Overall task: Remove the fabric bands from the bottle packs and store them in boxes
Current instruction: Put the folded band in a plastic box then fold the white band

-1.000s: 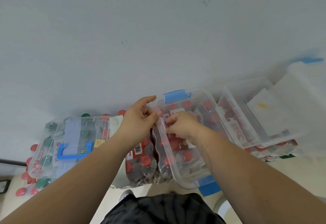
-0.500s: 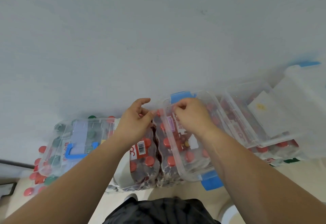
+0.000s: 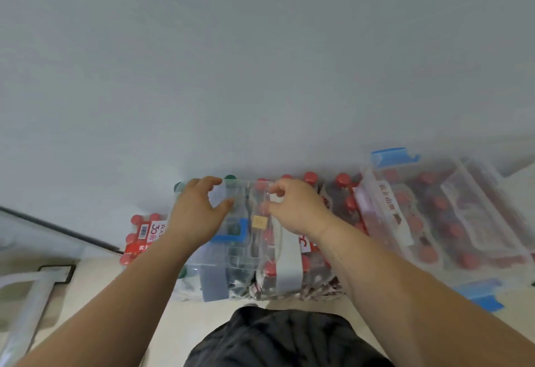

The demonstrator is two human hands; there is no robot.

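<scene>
I use the lidded box as landmark: it rests on bottle packs against the wall. Left of it lies another pack; just right, a banded pack, then open boxes farther right. My left hand and right hand hold its far corners.

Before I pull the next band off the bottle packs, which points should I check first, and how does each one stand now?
1. Right hand pinches the far end of the grey band: ok.
2. Left hand has a firm hold on the blue-grey band: cannot tell; its fingers curl at the band's far end.
3. Grey band runs free under the bottle pack: cannot tell, hidden.
4. Open box stands ready at the right: ok.
5. Lidded box is off the packs: not ok, it lies on one.
</scene>
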